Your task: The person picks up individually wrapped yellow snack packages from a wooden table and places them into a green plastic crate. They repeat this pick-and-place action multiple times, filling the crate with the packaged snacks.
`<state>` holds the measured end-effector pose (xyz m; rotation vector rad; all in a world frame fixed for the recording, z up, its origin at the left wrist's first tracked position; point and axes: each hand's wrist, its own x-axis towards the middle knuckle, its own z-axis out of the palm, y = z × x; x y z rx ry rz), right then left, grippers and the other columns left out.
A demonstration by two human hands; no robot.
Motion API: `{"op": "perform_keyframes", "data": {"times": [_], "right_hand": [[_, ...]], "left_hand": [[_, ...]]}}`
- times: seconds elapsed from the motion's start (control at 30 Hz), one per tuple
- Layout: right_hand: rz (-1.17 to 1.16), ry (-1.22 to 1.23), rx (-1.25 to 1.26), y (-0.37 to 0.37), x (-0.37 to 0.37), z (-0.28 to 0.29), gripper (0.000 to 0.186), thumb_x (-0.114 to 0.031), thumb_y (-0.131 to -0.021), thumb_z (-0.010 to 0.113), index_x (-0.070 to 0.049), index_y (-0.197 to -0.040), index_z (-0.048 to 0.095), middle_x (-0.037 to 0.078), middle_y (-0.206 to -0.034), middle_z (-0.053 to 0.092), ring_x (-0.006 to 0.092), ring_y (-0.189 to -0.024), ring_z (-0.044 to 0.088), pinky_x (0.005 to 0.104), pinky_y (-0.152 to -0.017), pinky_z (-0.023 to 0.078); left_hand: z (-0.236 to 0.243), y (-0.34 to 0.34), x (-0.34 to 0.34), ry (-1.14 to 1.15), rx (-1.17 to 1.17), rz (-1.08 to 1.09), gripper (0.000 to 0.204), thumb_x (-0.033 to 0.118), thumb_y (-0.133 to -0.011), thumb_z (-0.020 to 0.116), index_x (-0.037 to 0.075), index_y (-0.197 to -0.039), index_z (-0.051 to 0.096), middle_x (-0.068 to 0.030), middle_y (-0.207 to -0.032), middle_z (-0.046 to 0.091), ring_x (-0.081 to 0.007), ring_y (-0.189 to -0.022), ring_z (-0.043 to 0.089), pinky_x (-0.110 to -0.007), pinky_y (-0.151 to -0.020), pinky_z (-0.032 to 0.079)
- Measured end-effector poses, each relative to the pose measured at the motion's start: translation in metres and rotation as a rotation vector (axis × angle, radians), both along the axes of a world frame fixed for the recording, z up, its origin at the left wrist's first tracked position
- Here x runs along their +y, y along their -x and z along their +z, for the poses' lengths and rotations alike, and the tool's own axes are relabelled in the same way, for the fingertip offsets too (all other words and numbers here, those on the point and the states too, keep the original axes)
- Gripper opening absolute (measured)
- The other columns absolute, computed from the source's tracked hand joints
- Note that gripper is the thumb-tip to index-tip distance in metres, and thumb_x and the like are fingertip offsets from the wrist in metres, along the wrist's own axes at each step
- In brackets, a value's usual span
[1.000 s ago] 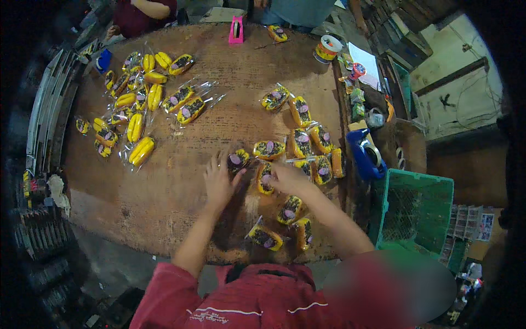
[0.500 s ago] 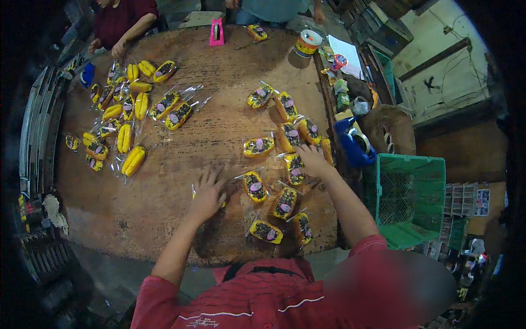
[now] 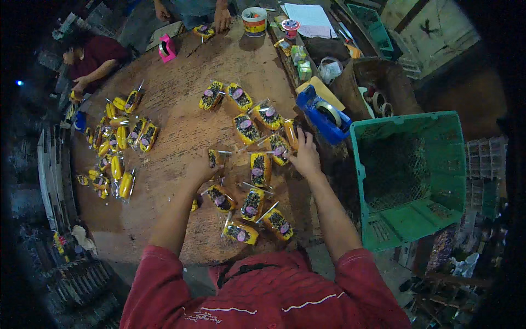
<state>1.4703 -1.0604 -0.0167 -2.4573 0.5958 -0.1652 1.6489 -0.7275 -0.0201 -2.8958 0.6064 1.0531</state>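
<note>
Several oblong yellow bread rolls with dark topping, each in a clear bag with a pink oval label, lie on the wooden table before me. My left hand (image 3: 201, 169) is closed around a wrapped bread roll (image 3: 216, 158) on the left side of this group; the fingers are partly hidden. On the right side, my right hand (image 3: 306, 158) has its thumb and fingers around a wrapped bread roll (image 3: 291, 133). The thumb also reaches a neighbouring roll (image 3: 278, 148). Between my hands lies another roll (image 3: 259, 168), and more (image 3: 252, 204) sit nearer to me.
A green plastic crate (image 3: 359, 183) stands right of the table. Along the right edge are a blue tape dispenser (image 3: 323, 116), papers (image 3: 309, 21) and a tub (image 3: 254, 24). More bread rolls (image 3: 116, 167) are heaped at left. Two people are at the far side, near a pink tape dispenser (image 3: 166, 49).
The view has turned, shifting the table's things leftward. My left hand, earlier spread on the table, now holds a bread roll. My right hand has moved from atop the rolls to the rightmost one.
</note>
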Motion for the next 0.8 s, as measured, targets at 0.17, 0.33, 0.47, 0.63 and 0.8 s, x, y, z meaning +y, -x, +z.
{"op": "perform_keyframes", "data": {"times": [0.17,0.33,0.47,0.63,0.8], "right_hand": [[-0.178,-0.018,0.09,0.046,0.019,0.031,0.085,-0.038,-0.086,0.084,-0.007,-0.154,0.042,0.022,-0.146,0.049,0.046,-0.123,0.06,0.0508,-0.1,0.053],[0.068,-0.3,-0.171,0.018,0.053,0.048,0.058,-0.048,-0.093,0.077,0.0,-0.125,0.068,0.021,-0.119,0.07,0.0392,-0.117,0.064,0.0469,-0.099,0.051],[0.048,0.117,0.166,-0.101,0.084,0.001,0.073,-0.054,-0.088,0.079,0.0,-0.133,0.061,0.02,-0.123,0.068,0.0368,-0.121,0.06,0.054,-0.107,0.044],[0.146,0.233,0.232,-0.135,0.115,0.007,0.093,-0.049,-0.076,0.089,-0.006,-0.148,0.048,0.016,-0.139,0.056,0.0388,-0.132,0.051,0.058,-0.111,0.039],[0.306,0.345,0.135,-0.005,0.06,0.086,0.089,-0.032,-0.07,0.091,-0.017,-0.15,0.053,0.011,-0.138,0.055,0.0399,-0.137,0.047,0.0584,-0.115,0.033]], "left_hand": [[-0.014,0.012,0.031,-0.14,-0.236,0.113,0.1,0.068,-0.095,0.062,0.002,-0.163,0.03,-0.0342,-0.15,0.053,-0.0533,-0.125,0.063,-0.056,-0.104,0.053],[-0.023,0.002,0.047,0.061,0.037,0.238,0.082,0.064,-0.1,0.055,0.012,-0.161,0.041,-0.0304,-0.162,0.04,-0.0503,-0.137,0.055,-0.063,-0.111,0.045],[-0.004,0.03,0.054,0.017,-0.126,0.065,0.083,0.06,-0.095,0.066,0.01,-0.158,0.045,-0.026,-0.156,0.047,-0.0402,-0.145,0.049,-0.066,-0.115,0.037],[0.007,0.021,0.052,-0.007,-0.075,0.087,0.102,0.062,-0.076,0.086,0.005,-0.153,0.048,-0.021,-0.137,0.064,-0.0385,-0.124,0.065,-0.059,-0.104,0.05],[0.0,-0.022,0.062,0.255,0.191,0.075,0.097,0.057,-0.068,0.094,0.0,-0.137,0.059,-0.0208,-0.106,0.076,-0.037,-0.092,0.075,-0.048,-0.084,0.06]]}}
